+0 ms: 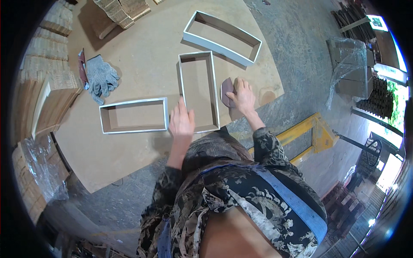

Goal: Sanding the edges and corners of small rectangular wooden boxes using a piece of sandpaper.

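Note:
A long rectangular box [217, 101] with white edges and brown inner walls lies between my hands at the table's near edge. My left hand [181, 122] grips its left wall near the front corner, the thumb over the inner side. My right hand [243, 96] is just right of this box, its thumb and bent fingers closed on a purplish-brown piece of sandpaper [226, 91]. A second white-edged box [167, 115] lies left of my left hand. Farther back, a third box [215, 44] lies at an angle.
A grey work glove [100, 77] lies on the brown table [137, 73] beside a dark red sheet [82, 69]. Stacked wooden boards [51, 96] line the left side. A yellow metal frame [318, 133] stands on the floor at right, with a plastic-wrapped stack [350, 69] beyond.

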`<state>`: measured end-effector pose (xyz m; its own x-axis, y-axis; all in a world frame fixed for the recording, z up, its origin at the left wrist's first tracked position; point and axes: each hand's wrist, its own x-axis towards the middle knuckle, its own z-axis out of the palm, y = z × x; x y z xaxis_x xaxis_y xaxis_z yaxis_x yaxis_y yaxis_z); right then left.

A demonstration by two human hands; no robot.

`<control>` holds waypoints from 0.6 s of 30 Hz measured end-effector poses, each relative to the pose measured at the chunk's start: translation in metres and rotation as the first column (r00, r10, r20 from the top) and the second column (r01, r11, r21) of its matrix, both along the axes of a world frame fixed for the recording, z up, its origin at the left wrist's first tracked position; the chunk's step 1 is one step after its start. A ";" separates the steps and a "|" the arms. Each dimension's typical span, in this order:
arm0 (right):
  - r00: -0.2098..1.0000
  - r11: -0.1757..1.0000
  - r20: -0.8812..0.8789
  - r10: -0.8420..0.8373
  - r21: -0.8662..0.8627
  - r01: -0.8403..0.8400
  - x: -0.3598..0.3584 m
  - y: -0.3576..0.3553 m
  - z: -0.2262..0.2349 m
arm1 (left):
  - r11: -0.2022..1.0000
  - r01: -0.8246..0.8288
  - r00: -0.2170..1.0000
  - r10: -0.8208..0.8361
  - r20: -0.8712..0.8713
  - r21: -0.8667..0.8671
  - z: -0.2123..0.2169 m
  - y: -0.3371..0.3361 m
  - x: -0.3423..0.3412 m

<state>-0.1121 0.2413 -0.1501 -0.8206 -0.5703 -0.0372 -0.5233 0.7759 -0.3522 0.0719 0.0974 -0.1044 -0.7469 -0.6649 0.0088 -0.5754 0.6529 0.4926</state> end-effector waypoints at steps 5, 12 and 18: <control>0.910 0.992 0.403 -0.097 -0.037 0.122 0.002 0.009 -0.007 | 0.990 -0.121 0.992 0.119 0.036 0.074 -0.022 -0.025 -0.036; 0.526 0.637 0.849 0.046 -0.431 0.640 -0.017 0.063 -0.014 | 0.998 -0.013 0.998 0.009 0.066 0.063 0.003 -0.015 -0.047; 0.448 0.517 0.884 0.130 -0.446 0.730 -0.032 0.080 0.019 | 0.981 0.104 0.974 -0.134 0.182 0.165 0.000 -0.001 -0.062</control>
<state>-0.1441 0.3217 -0.1314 -0.7652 -0.4331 -0.4762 0.5136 0.0353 -0.8573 0.0095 0.0969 -0.1042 -0.7985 -0.5533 -0.2372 -0.5915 0.6479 0.4799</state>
